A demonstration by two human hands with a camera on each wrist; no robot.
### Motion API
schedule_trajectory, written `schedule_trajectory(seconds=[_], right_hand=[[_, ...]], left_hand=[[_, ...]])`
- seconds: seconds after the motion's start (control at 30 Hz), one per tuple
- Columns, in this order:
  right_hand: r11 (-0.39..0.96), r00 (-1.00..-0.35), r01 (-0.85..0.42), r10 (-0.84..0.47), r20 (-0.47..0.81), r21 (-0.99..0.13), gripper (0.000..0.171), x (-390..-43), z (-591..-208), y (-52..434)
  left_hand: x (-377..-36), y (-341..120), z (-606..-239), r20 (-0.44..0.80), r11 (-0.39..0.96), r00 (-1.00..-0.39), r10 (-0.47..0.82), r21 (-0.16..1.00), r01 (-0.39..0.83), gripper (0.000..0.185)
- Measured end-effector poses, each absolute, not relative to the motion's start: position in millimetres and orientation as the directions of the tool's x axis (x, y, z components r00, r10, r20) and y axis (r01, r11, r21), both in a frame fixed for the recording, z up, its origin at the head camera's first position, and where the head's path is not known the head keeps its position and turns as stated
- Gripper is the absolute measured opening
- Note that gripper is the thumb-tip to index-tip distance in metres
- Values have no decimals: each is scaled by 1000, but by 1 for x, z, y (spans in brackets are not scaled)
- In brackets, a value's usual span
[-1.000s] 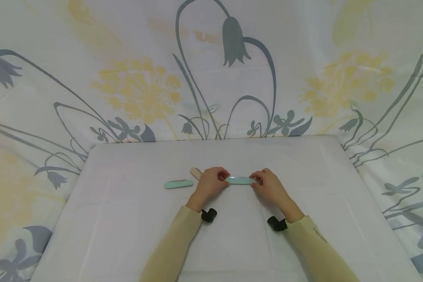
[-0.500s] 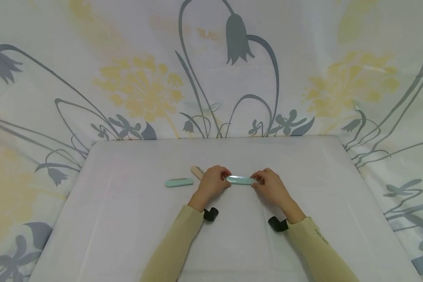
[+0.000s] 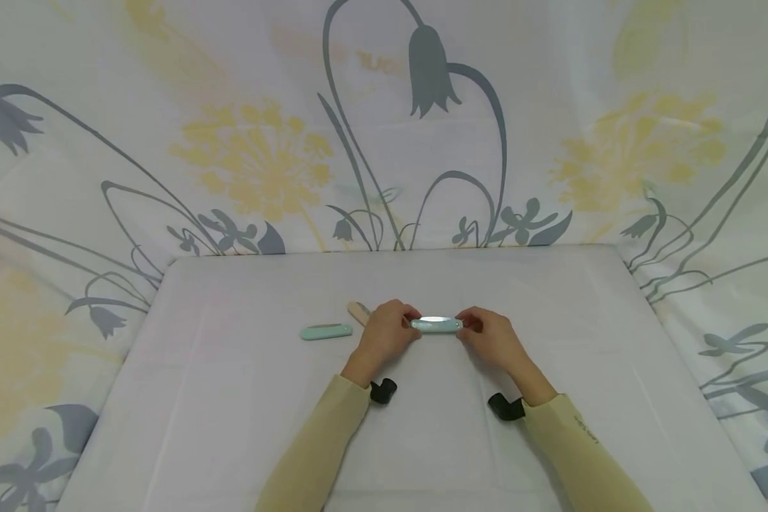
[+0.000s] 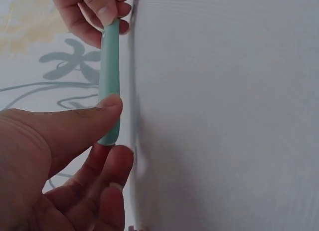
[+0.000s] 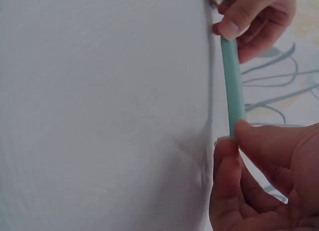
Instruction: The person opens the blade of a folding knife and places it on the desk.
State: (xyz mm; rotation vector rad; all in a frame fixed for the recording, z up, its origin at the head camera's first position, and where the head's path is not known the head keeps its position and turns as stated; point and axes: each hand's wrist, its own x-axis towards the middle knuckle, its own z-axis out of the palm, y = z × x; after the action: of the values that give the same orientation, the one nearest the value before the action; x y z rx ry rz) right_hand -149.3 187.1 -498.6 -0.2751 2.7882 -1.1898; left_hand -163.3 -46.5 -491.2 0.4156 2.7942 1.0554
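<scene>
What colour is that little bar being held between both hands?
The bar is pale mint green, plain with no pattern; the left wrist view shows it best.

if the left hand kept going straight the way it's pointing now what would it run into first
Probably the right hand. The left hand points rightward along the slim mint-green folded pocket knife that both hands pinch by its ends, with nothing else between them.

Two mint-green pieces, one held [image 3: 436,325] and one lying [image 3: 326,331], one beige piece [image 3: 358,311], two hands.
</scene>
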Motion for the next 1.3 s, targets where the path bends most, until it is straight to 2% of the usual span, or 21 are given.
schedule_trajectory(seconds=[0.3, 0.53, 0.67, 0.93, 1.3], right_hand=[[570, -983, -29, -167, -81, -821, 28, -147, -490, 188], [502, -980, 28, -157, -123, -865, 30, -142, -485, 187], [425, -979, 48, -161, -127, -904, 31, -140, -484, 185], [271, -976, 60, -185, -113, -961, 29, -133, -480, 182], [273, -979, 14, -193, -69, -962, 27, -123, -479, 179]], left_hand=[[-162, -53, -489, 68, 615, -955, 290, 751, 240, 24], [-157, -59, -498, 40, 389, -975, 220, 913, 125, 27], [-153, -61, -497, -1, 273, -982, 191, 961, 52, 30], [-150, -65, -493, -92, 139, -973, 211, 988, -63, 34], [-140, -71, -492, -161, 53, -950, 267, 987, -152, 29]])
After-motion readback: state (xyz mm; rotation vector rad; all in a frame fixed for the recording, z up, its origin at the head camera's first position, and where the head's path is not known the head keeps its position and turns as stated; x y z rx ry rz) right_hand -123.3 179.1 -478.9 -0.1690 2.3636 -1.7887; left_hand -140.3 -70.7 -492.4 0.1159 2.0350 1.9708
